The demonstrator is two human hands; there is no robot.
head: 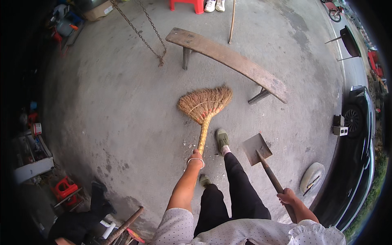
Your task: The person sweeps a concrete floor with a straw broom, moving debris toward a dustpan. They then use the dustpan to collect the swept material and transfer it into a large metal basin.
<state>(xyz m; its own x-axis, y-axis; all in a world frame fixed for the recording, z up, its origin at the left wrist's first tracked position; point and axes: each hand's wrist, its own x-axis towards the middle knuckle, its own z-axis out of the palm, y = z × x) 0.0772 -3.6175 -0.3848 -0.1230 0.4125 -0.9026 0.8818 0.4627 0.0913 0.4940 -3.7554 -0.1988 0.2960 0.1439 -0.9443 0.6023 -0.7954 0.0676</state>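
Note:
My left hand [196, 155] is closed around the yellow wrapped handle of a straw broom [205, 102], whose bristles fan out on the concrete floor ahead of my feet. To the right, my right hand [287, 197] grips the wooden shaft of a flat metal shovel [256, 149]. The shovel's square blade lies at the floor, right of my forward shoe. Small pale bits of debris [184, 144] are scattered beside the broom handle and around my shoes.
A long wooden bench [226, 58] stands ahead. Chains [147, 39] hang at upper left. A person in dark clothes [75, 225] is at lower left, near a red stool [65, 187] and a wooden pole [127, 222]. A black car [352, 171] stands right; another person's shoes [215, 5] show at top.

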